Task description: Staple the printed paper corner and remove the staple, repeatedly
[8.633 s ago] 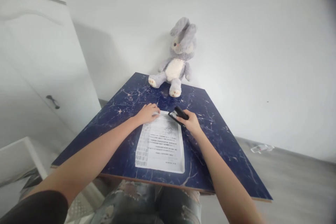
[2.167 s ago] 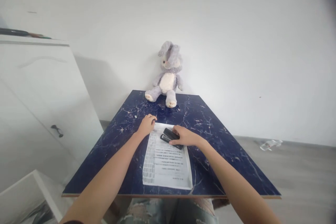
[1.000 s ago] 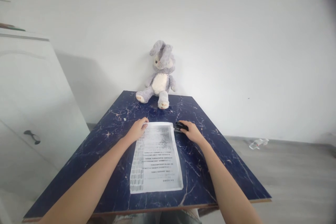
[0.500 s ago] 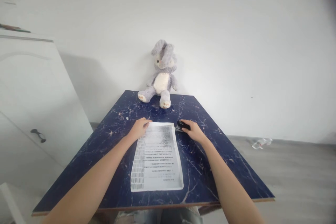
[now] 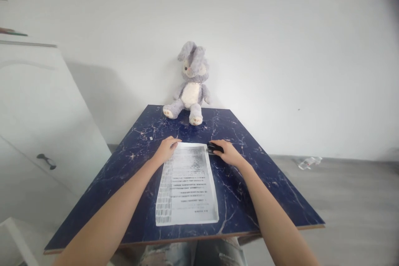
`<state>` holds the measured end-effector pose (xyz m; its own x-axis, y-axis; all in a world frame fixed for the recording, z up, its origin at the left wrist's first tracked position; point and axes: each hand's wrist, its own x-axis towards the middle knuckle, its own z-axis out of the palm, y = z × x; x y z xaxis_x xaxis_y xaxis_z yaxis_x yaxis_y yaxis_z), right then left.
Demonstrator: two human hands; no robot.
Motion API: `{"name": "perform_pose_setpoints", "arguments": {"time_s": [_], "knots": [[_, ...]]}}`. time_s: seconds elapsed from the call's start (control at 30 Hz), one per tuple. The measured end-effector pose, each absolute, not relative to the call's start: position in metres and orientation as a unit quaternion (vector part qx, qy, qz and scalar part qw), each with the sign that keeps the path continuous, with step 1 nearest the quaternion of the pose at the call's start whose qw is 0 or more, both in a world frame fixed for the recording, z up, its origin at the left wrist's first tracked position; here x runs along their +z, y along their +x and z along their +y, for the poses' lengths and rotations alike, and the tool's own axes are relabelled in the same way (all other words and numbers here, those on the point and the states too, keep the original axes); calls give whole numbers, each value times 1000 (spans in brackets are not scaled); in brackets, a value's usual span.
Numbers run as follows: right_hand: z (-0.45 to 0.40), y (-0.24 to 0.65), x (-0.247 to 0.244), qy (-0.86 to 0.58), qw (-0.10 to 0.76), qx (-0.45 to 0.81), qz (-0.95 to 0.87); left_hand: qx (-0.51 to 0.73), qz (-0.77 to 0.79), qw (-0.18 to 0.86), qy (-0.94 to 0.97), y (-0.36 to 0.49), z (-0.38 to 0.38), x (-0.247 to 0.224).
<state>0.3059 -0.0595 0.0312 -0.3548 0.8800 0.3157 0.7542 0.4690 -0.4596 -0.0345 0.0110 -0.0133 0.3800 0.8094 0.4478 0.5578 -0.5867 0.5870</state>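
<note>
Printed sheets of paper [image 5: 190, 183] lie flat on the dark blue marbled table, their lines of text too small to read. At the far left corner, my left hand [image 5: 166, 149] is closed on the paper's edge, thumb and fingers together. My right hand [image 5: 230, 152] grips a black stapler [image 5: 215, 148] from the right side. The stapler's front end meets the far right corner of the paper; whether the corner sits between its jaws is hard to make out.
A grey plush rabbit [image 5: 191, 87] sits at the back of the table [image 5: 246, 199] against the wall. To the left stands a white cabinet [image 5: 37, 104] with a dark handle. Clear plastic [image 5: 309, 162] lies on the floor at right.
The stapler in my right hand has shifted slightly left, onto the paper's far right corner. My left hand stays at the other corner. The whole view has tilted a little.
</note>
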Motion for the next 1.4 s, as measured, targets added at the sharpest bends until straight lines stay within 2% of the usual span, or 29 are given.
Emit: {"name": "perform_pose_setpoints", "arguments": {"time_s": [0.4, 0.73, 1.4], "knots": [[-56, 290, 22, -503, 269, 102, -815, 369, 418, 194, 807, -34, 13, -13], [-63, 274, 21, -582, 209, 55, -784, 363, 422, 203, 805, -36, 10, -7], [-69, 248, 21, -617, 90, -81, -778, 361, 415, 201, 811, -33, 15, -14]]}}
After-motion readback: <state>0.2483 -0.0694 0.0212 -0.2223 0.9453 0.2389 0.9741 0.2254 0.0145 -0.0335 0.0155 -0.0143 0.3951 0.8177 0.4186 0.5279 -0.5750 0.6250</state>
